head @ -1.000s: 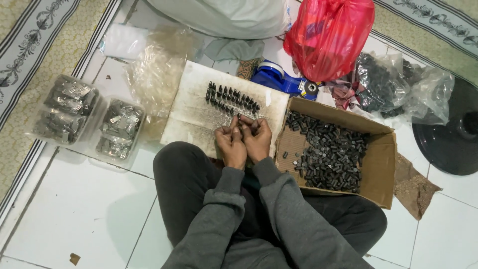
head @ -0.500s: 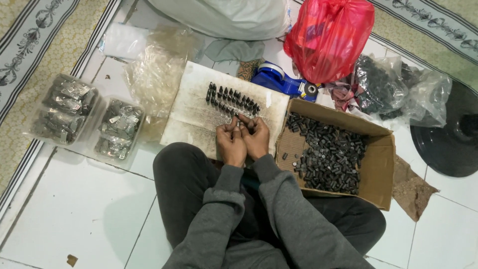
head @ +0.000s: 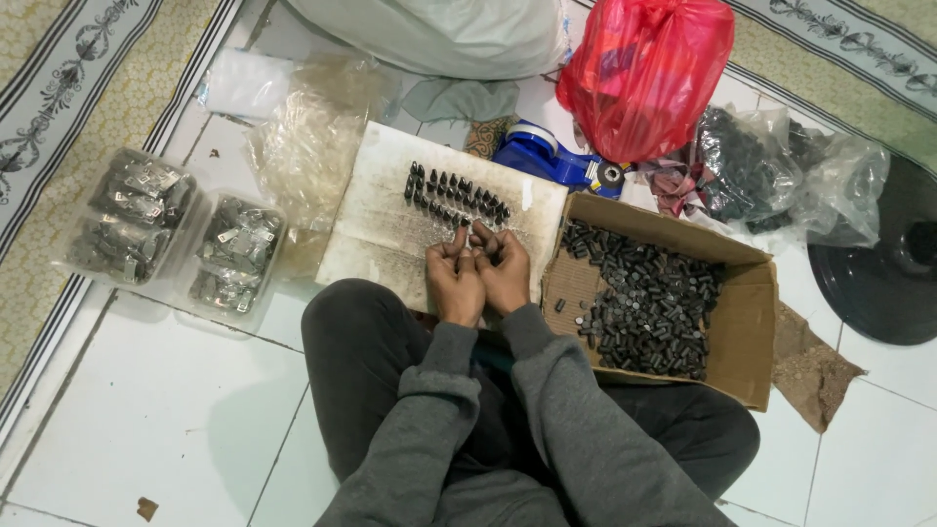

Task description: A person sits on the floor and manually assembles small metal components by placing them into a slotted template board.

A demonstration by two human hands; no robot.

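Note:
I sit cross-legged on a tiled floor with both hands pressed together over a white board (head: 381, 220). My left hand (head: 453, 281) and my right hand (head: 504, 273) pinch small dark cylindrical parts between their fingertips, fingers curled around them. Just beyond the fingertips, a double row of small black parts (head: 457, 193) stands on the board. To my right an open cardboard box (head: 752, 322) holds a heap of dark cylindrical pieces (head: 649, 303).
Two clear plastic tubs of metal clips (head: 137, 215) (head: 237, 256) lie at the left. Crumpled clear bags (head: 312, 137), a blue tape dispenser (head: 542, 156), a red plastic bag (head: 644, 73), bags of dark parts (head: 771, 176) and a black round base (head: 888, 283) ring the board.
My hands stay together at the board's near edge with only slight finger shifts. The view has drifted a little.

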